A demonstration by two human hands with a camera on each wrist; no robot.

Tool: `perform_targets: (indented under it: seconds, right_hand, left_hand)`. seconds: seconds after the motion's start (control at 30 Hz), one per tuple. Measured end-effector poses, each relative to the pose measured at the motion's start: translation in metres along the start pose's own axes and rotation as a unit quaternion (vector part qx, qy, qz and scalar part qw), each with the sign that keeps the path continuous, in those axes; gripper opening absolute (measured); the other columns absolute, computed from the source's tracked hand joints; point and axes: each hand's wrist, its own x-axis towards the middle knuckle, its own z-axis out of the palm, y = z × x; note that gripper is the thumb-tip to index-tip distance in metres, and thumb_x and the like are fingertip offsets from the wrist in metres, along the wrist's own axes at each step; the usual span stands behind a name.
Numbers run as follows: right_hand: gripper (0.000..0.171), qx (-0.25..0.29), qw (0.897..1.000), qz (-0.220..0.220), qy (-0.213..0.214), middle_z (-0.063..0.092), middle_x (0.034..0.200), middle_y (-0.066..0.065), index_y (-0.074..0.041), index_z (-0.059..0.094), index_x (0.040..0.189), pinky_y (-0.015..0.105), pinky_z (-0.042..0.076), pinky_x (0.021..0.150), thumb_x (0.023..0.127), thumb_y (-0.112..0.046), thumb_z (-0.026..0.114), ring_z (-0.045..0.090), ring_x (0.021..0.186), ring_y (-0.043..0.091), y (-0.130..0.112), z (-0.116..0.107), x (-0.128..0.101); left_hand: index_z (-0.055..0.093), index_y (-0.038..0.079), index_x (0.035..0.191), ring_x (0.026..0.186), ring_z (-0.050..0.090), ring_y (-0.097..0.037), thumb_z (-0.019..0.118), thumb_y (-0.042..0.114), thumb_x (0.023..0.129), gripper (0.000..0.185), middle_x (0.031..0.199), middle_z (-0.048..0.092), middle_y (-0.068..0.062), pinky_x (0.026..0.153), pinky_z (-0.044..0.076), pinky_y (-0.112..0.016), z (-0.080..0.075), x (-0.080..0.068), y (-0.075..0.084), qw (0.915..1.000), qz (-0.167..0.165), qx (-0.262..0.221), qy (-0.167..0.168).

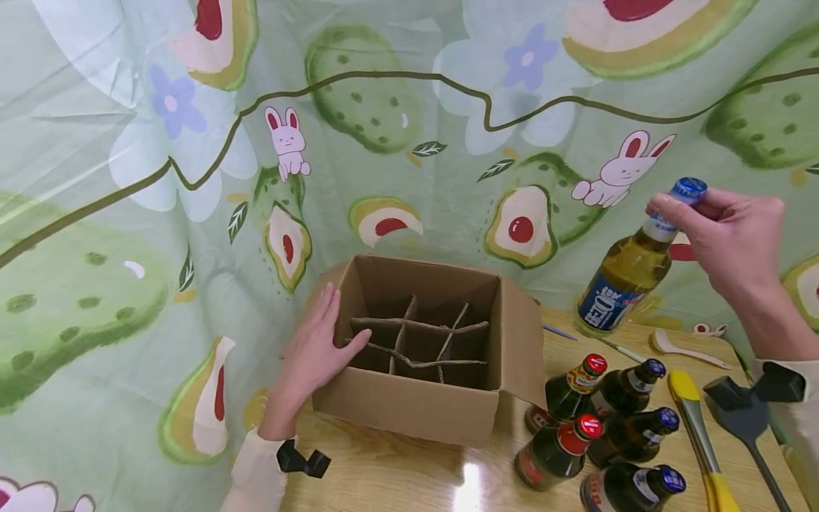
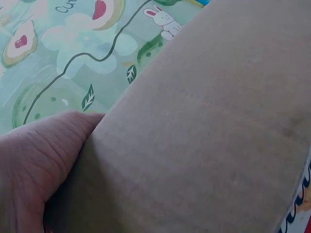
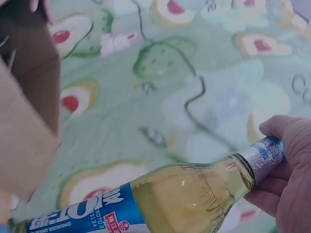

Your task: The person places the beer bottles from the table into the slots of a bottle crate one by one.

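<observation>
My right hand (image 1: 736, 235) grips a clear glass beer bottle (image 1: 623, 274) by its neck, just under the blue cap. The bottle has a blue label and pale yellow liquid, and it hangs tilted above the back right of the table. In the right wrist view, the thumb and fingers wrap the silver neck foil (image 3: 262, 158). An open cardboard box (image 1: 409, 409) with crossed cardboard dividers (image 1: 422, 326) stands left of the bottle. My left hand (image 1: 320, 348) rests on the box's left side, fingers extended along the flap and thumb over the rim.
Several dark beer bottles (image 1: 557, 455) with red or blue caps stand right of the box. Beyond them lie yellow-tipped tongs (image 1: 697, 427), a dark spatula (image 1: 739, 416) and a pale spoon (image 1: 687, 348). A patterned cloth (image 1: 409, 178) hangs behind the table (image 1: 384, 469).
</observation>
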Motion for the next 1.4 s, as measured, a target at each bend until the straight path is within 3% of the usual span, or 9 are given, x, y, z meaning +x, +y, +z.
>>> perform_targets:
  seconds: [0.17,0.27,0.47,0.57,0.7,0.93,1.2,1.4]
  right_hand:
    - [0.024,0.017,1.000,-0.010,-0.012,0.076,0.085,-0.020,-0.004,0.083,0.108,0.008,0.052,0.074,0.092,-0.021,0.082,0.068,0.078,0.002,-0.042,0.013,0.019]
    - [0.027,0.054,0.998,-0.009,-0.041,0.079,0.089,-0.011,-0.002,0.082,0.110,0.011,0.054,0.078,0.092,-0.022,0.082,0.070,0.085,0.010,-0.067,0.026,0.028]
    - [0.023,0.174,0.979,-0.024,-0.101,0.080,0.087,0.004,0.002,0.081,0.102,0.016,0.058,0.076,0.089,-0.016,0.084,0.074,0.082,0.016,-0.109,0.067,0.040]
    - [0.023,0.166,0.978,-0.047,-0.117,0.079,0.086,0.003,0.001,0.082,0.100,0.017,0.058,0.074,0.090,-0.019,0.084,0.073,0.081,0.018,-0.126,0.095,0.041]
    - [0.027,0.117,0.981,-0.080,-0.131,0.079,0.085,-0.002,0.000,0.083,0.099,0.022,0.056,0.072,0.091,-0.026,0.084,0.072,0.080,0.018,-0.143,0.130,0.036]
    - [0.033,0.104,0.975,-0.081,-0.177,0.080,0.087,0.006,0.000,0.083,0.096,0.025,0.057,0.071,0.092,-0.033,0.082,0.072,0.078,0.019,-0.145,0.186,0.023]
    - [0.029,0.092,0.966,-0.119,-0.210,0.078,0.081,0.010,-0.001,0.082,0.088,0.024,0.049,0.056,0.095,-0.029,0.079,0.067,0.067,0.018,-0.129,0.243,0.010]
    - [0.028,0.111,0.965,-0.103,-0.216,0.079,0.084,0.007,-0.003,0.082,0.092,0.028,0.058,0.062,0.096,-0.031,0.079,0.072,0.069,0.018,-0.113,0.278,0.001]
  left_hand:
    - [0.016,0.005,0.167,0.161,0.009,-0.031,0.061,0.067,0.096,0.104,0.176,0.007,-0.010,0.126,0.020,-0.057,0.002,0.001,0.000,0.9994,0.010,0.035,-0.003]
    - [0.013,0.004,0.167,0.161,0.009,-0.033,0.059,0.069,0.095,0.107,0.176,0.007,-0.012,0.125,0.021,-0.060,0.003,0.001,-0.001,0.9993,0.007,0.037,0.000]
    - [0.009,0.005,0.168,0.160,0.013,-0.036,0.060,0.072,0.093,0.113,0.175,0.011,-0.016,0.124,0.020,-0.063,0.004,0.002,-0.001,0.9997,-0.015,0.021,0.005]
    - [0.012,0.005,0.168,0.160,0.014,-0.035,0.062,0.070,0.093,0.111,0.175,0.012,-0.015,0.124,0.020,-0.064,0.002,0.002,-0.002,0.9997,-0.016,0.018,0.010]
    - [0.013,0.005,0.168,0.159,0.017,-0.036,0.059,0.074,0.092,0.112,0.174,0.014,-0.015,0.123,0.023,-0.064,0.002,0.000,-0.002,0.9997,-0.014,0.014,0.015]
    - [0.015,0.006,0.168,0.158,0.020,-0.038,0.055,0.083,0.088,0.118,0.174,0.015,-0.014,0.122,0.024,-0.064,0.006,-0.003,-0.002,0.9997,-0.011,0.012,0.021]
    - [0.010,0.011,0.169,0.161,0.013,-0.032,0.059,0.086,0.082,0.125,0.175,0.011,-0.011,0.124,0.022,-0.063,0.007,-0.010,-0.006,0.9994,0.010,0.023,0.025]
    - [0.012,0.011,0.169,0.159,0.019,-0.033,0.062,0.087,0.079,0.128,0.176,0.011,-0.009,0.120,0.026,-0.068,0.007,-0.012,-0.011,0.9991,0.025,0.023,0.023]
